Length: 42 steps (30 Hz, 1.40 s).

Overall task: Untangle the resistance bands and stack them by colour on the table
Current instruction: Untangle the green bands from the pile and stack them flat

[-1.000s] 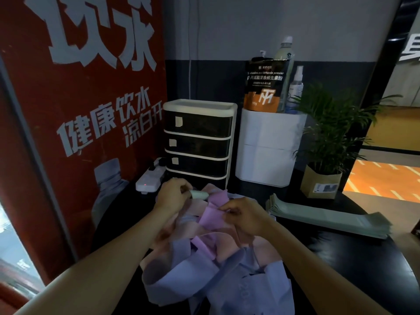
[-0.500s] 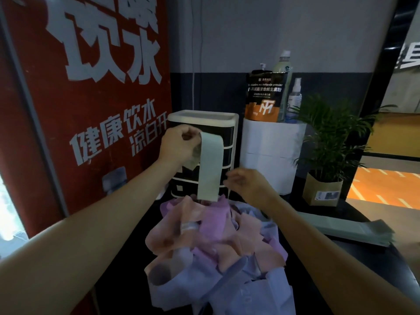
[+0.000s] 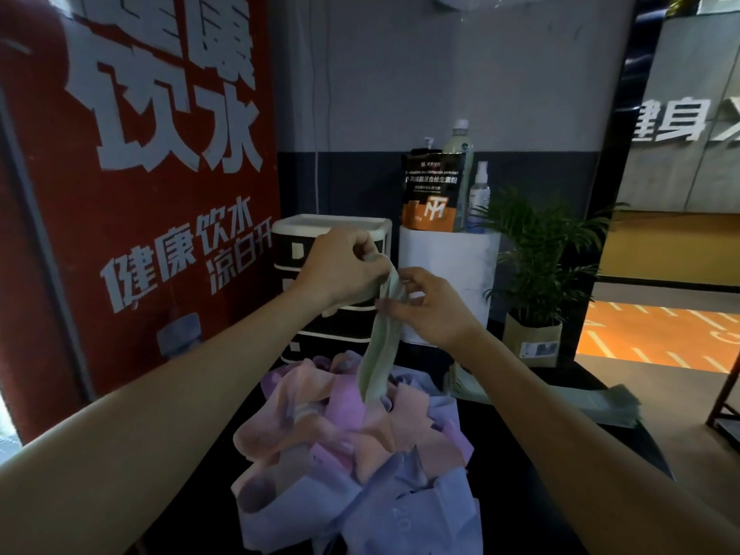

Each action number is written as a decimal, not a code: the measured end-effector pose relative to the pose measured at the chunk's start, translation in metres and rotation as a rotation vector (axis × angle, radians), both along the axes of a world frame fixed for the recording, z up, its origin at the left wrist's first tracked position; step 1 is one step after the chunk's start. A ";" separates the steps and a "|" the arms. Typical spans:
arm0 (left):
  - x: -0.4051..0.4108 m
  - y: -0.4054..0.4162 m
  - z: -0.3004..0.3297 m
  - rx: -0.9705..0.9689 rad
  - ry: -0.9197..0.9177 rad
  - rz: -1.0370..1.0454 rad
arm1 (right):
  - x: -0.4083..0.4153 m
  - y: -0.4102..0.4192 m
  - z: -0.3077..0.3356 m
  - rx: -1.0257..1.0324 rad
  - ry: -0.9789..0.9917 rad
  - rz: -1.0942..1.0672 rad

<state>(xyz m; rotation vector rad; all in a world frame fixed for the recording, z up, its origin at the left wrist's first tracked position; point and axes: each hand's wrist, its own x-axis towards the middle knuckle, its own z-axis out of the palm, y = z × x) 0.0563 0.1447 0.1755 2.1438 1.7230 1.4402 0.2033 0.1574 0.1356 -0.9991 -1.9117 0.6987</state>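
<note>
Item: pale green flat elastic resistance band (image 3: 378, 354), being drawn up out of a tangled heap.

The dark round table (image 3: 624, 446) is carrying everything. The heap of lilac, pink and peach bands (image 3: 348, 434) is lying at its centre, directly under the hands, likely so the pulled band lifts straight out. A flat stack of pale green bands (image 3: 592, 402) is waiting on the right, apparently the colour pile this one belongs on. The left hand (image 3: 340, 270) is pinching the band's top end, raised to take its weight. The right hand (image 3: 430, 304) is gripping it just below, probably steadying it; its lower end is dangling in the heap.
</note>
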 end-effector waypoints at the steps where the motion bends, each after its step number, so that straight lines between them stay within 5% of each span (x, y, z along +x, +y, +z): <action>1: 0.003 0.000 -0.001 -0.010 0.017 -0.001 | 0.006 -0.001 -0.001 0.020 -0.037 -0.020; 12: 0.035 0.006 -0.009 -0.114 -0.006 0.024 | 0.073 0.005 -0.036 -0.017 -0.408 -0.125; 24: 0.042 0.031 -0.049 -0.301 0.069 -0.026 | 0.142 0.007 -0.035 -0.107 0.225 -0.324; 29: 0.051 0.040 -0.051 -0.355 0.130 -0.175 | 0.149 0.007 -0.011 0.066 0.229 -0.342; 36: 0.098 0.031 -0.022 -0.421 -0.081 -0.501 | 0.129 0.006 0.020 0.170 0.149 -0.251; 42: 0.133 0.039 -0.022 -0.381 -0.175 -0.576 | 0.136 0.011 0.017 0.096 0.260 -0.174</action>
